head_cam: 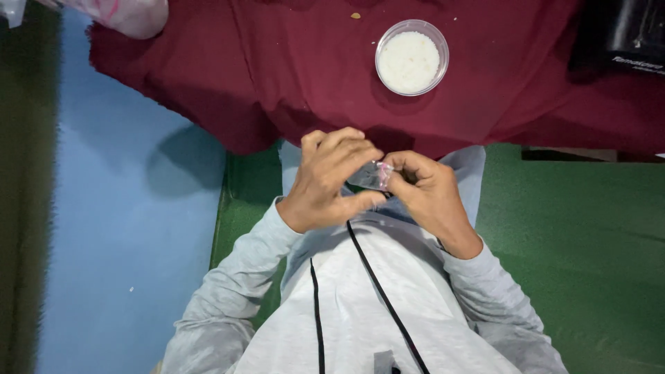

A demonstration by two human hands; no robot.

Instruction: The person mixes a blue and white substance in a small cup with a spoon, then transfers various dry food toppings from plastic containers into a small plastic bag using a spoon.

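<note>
Both of my hands meet in front of my chest, just below the edge of a dark red cloth (277,69). My left hand (329,181) and my right hand (426,194) pinch a small clear plastic bag (372,174) with a pink strip at its top between their fingertips. The bag is partly hidden by my fingers, and what it holds cannot be made out. Farther away on the cloth stands a round clear container (411,57) filled with white grains, well apart from both hands.
A black box (623,38) lies on the cloth at the far right. A pink and white plastic bag (125,14) sits at the far left corner. A green mat (589,242) is under me, with blue floor (125,228) to the left.
</note>
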